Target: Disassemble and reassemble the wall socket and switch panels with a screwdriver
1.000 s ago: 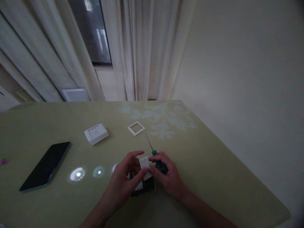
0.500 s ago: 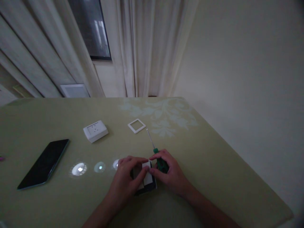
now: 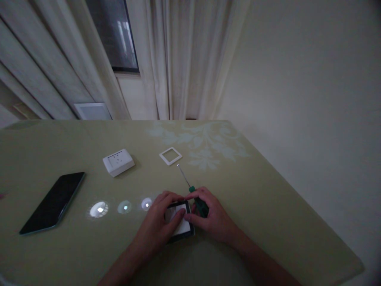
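A dark-framed switch module with a white plate [image 3: 180, 227] lies flat on the green table [image 3: 268, 206] in front of me. My left hand [image 3: 157, 226] rests on its left side, fingers pressed onto the white plate. My right hand [image 3: 210, 216] touches the module's right edge with its fingertips and grips a green-handled screwdriver [image 3: 198, 202], whose thin shaft points away towards a white square frame [image 3: 170, 155].
A white wall socket [image 3: 118, 162] sits further back on the left. A black phone [image 3: 52, 202] lies flat at the left. Three round light reflections [image 3: 125, 207] shine on the tabletop. Curtains and a window are behind the table; a wall runs along the right.
The white plate, held tilted up a second ago, now lies flat in the dark frame. Both hands have lowered onto the module. The screwdriver has stayed in the right hand.
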A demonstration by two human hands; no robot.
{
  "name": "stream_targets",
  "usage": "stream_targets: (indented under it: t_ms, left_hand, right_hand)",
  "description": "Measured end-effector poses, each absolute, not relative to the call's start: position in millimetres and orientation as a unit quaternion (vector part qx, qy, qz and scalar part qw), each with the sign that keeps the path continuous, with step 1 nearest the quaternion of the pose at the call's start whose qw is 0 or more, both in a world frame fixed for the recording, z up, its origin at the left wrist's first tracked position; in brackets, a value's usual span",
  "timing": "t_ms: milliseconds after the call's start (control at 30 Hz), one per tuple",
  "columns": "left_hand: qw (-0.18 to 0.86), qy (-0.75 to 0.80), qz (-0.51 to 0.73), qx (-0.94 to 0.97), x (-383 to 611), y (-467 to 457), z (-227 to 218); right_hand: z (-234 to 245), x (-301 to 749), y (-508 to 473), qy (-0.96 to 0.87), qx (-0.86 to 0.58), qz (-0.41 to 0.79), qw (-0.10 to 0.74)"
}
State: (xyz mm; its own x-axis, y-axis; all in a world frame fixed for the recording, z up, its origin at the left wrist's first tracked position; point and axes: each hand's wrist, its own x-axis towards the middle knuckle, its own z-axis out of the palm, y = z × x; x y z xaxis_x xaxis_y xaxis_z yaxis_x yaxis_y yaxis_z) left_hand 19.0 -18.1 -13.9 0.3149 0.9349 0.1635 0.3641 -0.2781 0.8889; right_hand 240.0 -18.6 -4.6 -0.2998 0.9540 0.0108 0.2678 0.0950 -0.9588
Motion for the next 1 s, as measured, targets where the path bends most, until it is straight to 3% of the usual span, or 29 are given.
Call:
stream_targets:
  t_ms: [367, 1000]
  left_hand:
    - [0.458, 0.485, 0.334, 0.666, 18.0, -15.3, -16.6]
    - [0.467, 0.461, 0.348, 0.669, 19.5, -11.7, -18.0]
  right_hand:
    - [-7.2, 235.6, -20.4, -0.653, -0.479, 0.476, 0.342]
    - [-8.1, 235.5, -15.8, -0.664, -0.492, 0.453, 0.334]
